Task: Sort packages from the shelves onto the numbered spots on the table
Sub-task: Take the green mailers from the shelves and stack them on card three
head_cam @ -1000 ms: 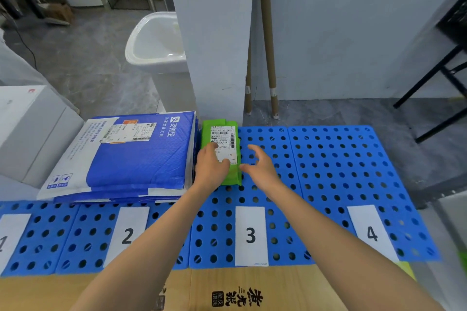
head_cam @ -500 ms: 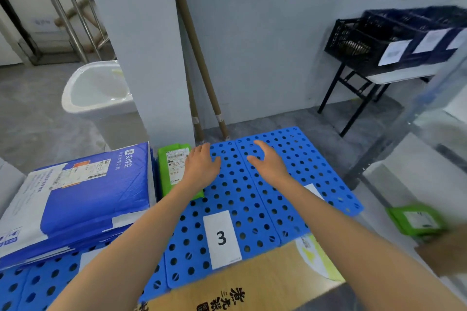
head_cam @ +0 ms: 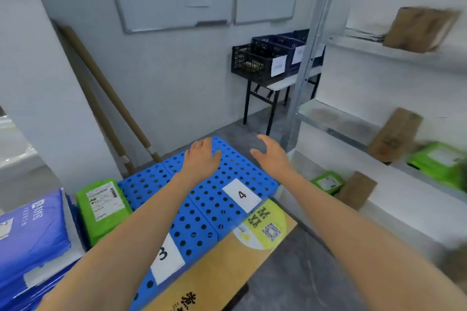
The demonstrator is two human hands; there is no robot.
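Blue perforated counter (head_cam: 156,184) across lower centre. Green package (head_cam: 101,207) flat at lower left, just beside blue mailers (head_cam: 32,230). Left hand (head_cam: 202,159) and right hand (head_cam: 271,155) loosely spread above the counter, holding nothing. Second green package (head_cam: 327,182) on lower-right shelf (head_cam: 316,209).

We see only two arms of the person. The left hand (head_cam: 202,156) and the right hand (head_cam: 271,153) are bare. The left forearm (head_cam: 141,225) and the right forearm (head_cam: 341,214) are bare as far as we can follow them. The fingers (head_cam: 265,137) are too blurred for us to tell finer marks.
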